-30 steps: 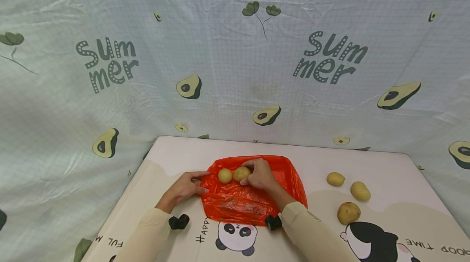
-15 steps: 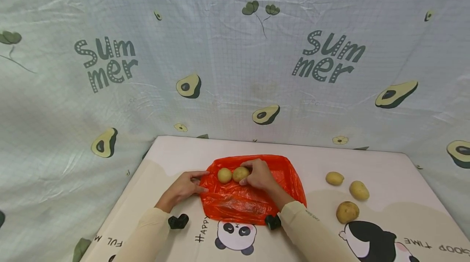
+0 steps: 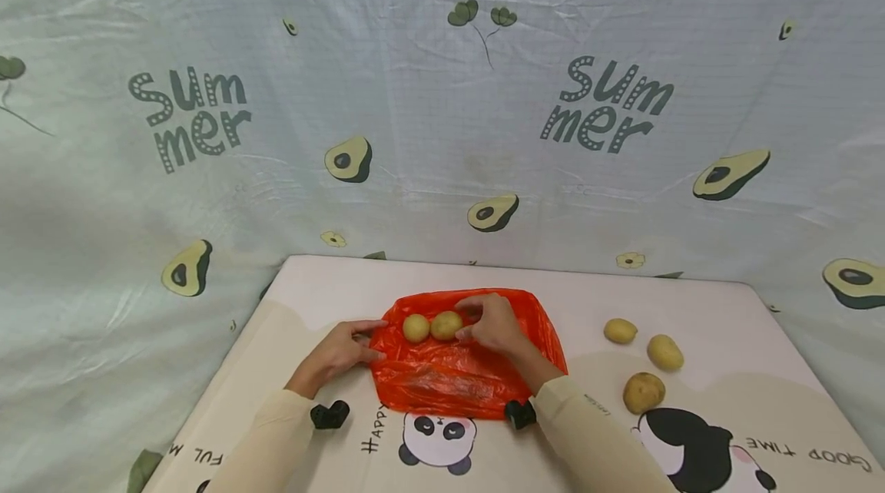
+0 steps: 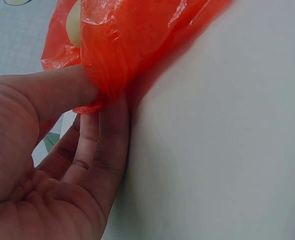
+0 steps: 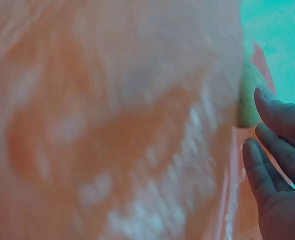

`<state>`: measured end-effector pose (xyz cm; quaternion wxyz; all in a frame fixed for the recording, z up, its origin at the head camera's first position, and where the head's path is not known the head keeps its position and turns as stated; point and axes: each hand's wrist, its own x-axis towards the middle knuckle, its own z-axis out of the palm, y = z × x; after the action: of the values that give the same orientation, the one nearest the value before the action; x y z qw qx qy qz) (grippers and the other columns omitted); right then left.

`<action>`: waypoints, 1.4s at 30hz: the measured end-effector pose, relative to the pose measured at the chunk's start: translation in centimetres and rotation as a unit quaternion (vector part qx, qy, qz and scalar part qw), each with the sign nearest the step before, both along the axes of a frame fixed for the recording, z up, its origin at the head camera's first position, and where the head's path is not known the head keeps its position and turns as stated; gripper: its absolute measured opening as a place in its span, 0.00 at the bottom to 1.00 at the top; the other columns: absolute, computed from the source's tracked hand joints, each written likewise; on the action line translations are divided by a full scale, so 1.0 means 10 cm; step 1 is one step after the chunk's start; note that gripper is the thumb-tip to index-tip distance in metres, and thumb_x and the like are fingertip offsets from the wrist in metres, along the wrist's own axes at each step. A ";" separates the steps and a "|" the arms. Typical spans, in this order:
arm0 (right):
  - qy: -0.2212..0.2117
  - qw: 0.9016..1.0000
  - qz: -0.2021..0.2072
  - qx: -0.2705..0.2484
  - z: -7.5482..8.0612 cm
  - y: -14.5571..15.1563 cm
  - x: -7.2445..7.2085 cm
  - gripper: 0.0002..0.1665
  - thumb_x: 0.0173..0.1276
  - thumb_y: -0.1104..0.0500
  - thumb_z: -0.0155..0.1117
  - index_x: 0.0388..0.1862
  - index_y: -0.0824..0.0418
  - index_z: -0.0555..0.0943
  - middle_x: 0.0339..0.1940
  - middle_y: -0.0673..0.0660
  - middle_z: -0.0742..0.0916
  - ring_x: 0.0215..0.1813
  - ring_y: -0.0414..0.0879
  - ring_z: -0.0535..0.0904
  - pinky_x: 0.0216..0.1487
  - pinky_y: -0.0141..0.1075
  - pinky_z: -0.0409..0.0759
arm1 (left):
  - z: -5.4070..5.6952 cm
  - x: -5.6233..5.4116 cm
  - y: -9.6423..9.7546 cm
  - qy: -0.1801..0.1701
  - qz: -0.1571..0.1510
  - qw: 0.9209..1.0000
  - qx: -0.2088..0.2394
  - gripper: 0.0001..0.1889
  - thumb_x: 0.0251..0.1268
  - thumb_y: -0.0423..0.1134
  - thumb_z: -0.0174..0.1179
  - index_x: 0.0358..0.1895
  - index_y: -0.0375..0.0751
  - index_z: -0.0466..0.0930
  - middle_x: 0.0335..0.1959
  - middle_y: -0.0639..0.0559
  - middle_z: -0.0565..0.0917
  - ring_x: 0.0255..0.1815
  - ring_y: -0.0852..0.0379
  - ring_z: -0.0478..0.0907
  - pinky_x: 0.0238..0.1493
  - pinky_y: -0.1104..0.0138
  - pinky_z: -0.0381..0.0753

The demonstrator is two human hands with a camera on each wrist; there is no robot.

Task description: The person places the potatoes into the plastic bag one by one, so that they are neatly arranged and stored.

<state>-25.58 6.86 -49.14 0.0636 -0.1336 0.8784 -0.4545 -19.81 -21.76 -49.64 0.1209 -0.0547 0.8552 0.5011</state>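
At the left, the left hand (image 3: pixel 339 353) has the rim of the bag (image 3: pixel 449 387) pinched between thumb and fingers, and the left wrist view shows the film bunching in that grip. The bag lies on the table (image 3: pixel 332 286), mouth spread; it looks thin, light and limp, crinkly and probably a bit slick, so it should slide or fold if tugged and could tear under a fingernail. A doubled fold of rim seems the place to take hold. Inside, the left potato (image 3: pixel 416 328) sits right beside the right potato (image 3: pixel 446 325), both at the bag's left end; they look firm, smooth and fairly heavy for that film, apt to roll, best taken round the middle. Next comes the right hand (image 3: pixel 496 326), thumb and fingers parted, gripping nothing, at the right potato's edge; whether a fingertip touches it, I cannot tell. Well off to the right, outside the bag, three more: the small potato (image 3: pixel 620 331), the big potato (image 3: pixel 644 392), nearest the person, and the far-right potato (image 3: pixel 665 352). The big one probably wants a wide grip, the small one just fingertips.
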 end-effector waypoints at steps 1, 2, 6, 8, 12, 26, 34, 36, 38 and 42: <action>-0.001 1.000 -0.006 -0.003 0.01 0.02 0.00 0.24 0.60 0.67 0.78 0.57 0.58 0.88 0.56 0.58 0.90 0.55 0.53 0.85 0.61 0.50 0.87 | 0.00 0.00 0.00 0.000 -0.002 1.000 0.000 0.31 0.58 0.28 0.72 0.69 0.38 0.79 0.58 0.39 0.81 0.46 0.50 0.77 0.45 0.66 0.86; -0.004 1.000 -0.012 -0.007 0.02 0.04 0.00 0.23 0.60 0.67 0.78 0.56 0.57 0.89 0.55 0.57 0.90 0.55 0.53 0.85 0.61 0.50 0.87 | 0.00 0.00 0.00 0.001 -0.004 1.000 -0.001 0.31 0.58 0.28 0.72 0.69 0.37 0.79 0.58 0.39 0.81 0.47 0.50 0.77 0.46 0.66 0.86; -0.001 1.000 -0.015 -0.014 0.08 0.11 0.02 0.21 0.61 0.66 0.78 0.54 0.56 0.90 0.54 0.55 0.90 0.54 0.51 0.85 0.60 0.48 0.88 | 0.00 -0.01 0.00 -0.003 0.000 1.000 0.001 0.31 0.59 0.27 0.71 0.69 0.38 0.79 0.60 0.39 0.81 0.47 0.50 0.78 0.46 0.66 0.87; -0.003 1.000 -0.015 -0.023 0.11 0.15 0.03 0.21 0.60 0.66 0.78 0.53 0.56 0.90 0.53 0.54 0.91 0.53 0.51 0.85 0.59 0.47 0.88 | 0.00 -0.01 0.00 -0.005 0.000 1.000 0.001 0.31 0.59 0.27 0.71 0.69 0.38 0.79 0.60 0.38 0.81 0.48 0.50 0.78 0.46 0.66 0.86; -0.001 0.999 -0.017 -0.040 0.17 0.23 0.03 0.20 0.59 0.67 0.79 0.51 0.56 0.91 0.51 0.54 0.92 0.51 0.50 0.85 0.55 0.45 0.89 | 0.00 -0.02 -0.01 -0.007 0.000 1.000 0.002 0.31 0.59 0.27 0.71 0.69 0.38 0.78 0.61 0.38 0.81 0.49 0.49 0.78 0.47 0.66 0.87; -0.017 0.999 -0.035 -0.025 0.29 0.49 -0.03 0.22 0.60 0.67 0.77 0.55 0.55 0.90 0.54 0.56 0.91 0.51 0.49 0.85 0.57 0.44 0.89 | 0.01 -0.02 -0.01 -0.001 -0.009 1.000 -0.010 0.32 0.60 0.27 0.70 0.70 0.36 0.77 0.64 0.36 0.80 0.49 0.50 0.78 0.50 0.63 0.88; -0.013 0.999 -0.026 -0.025 0.32 0.68 -0.02 0.22 0.60 0.66 0.77 0.55 0.54 0.90 0.53 0.55 0.91 0.54 0.52 0.86 0.61 0.49 0.87 | 0.00 -0.03 0.00 -0.003 -0.006 1.000 -0.010 0.32 0.60 0.27 0.70 0.70 0.36 0.77 0.64 0.36 0.79 0.50 0.49 0.78 0.49 0.64 0.88; -0.013 0.999 -0.025 -0.024 0.32 0.73 -0.03 0.21 0.60 0.66 0.77 0.54 0.55 0.90 0.53 0.56 0.91 0.54 0.52 0.86 0.61 0.49 0.87 | 0.00 -0.02 0.01 -0.004 -0.005 1.000 -0.013 0.32 0.60 0.28 0.71 0.70 0.37 0.77 0.65 0.36 0.79 0.50 0.49 0.78 0.50 0.63 0.89; -0.014 0.999 -0.025 -0.024 0.32 0.77 -0.03 0.21 0.60 0.65 0.77 0.54 0.55 0.90 0.53 0.57 0.91 0.54 0.52 0.86 0.61 0.49 0.87 | 0.00 -0.02 0.01 -0.005 -0.003 1.000 -0.016 0.32 0.60 0.28 0.71 0.70 0.37 0.77 0.65 0.36 0.79 0.51 0.49 0.78 0.51 0.62 0.89; -0.013 0.999 -0.029 -0.019 0.34 0.85 -0.03 0.21 0.60 0.65 0.77 0.53 0.55 0.90 0.53 0.57 0.91 0.52 0.52 0.86 0.58 0.48 0.88 | 0.01 -0.02 0.02 -0.006 -0.002 1.000 -0.021 0.31 0.60 0.28 0.71 0.70 0.37 0.78 0.64 0.36 0.79 0.50 0.49 0.78 0.51 0.62 0.89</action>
<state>-25.89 15.32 -45.74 0.0591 -0.1031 0.8721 -0.4746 -20.01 -21.60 -49.58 0.1261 -0.0588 0.8647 0.4827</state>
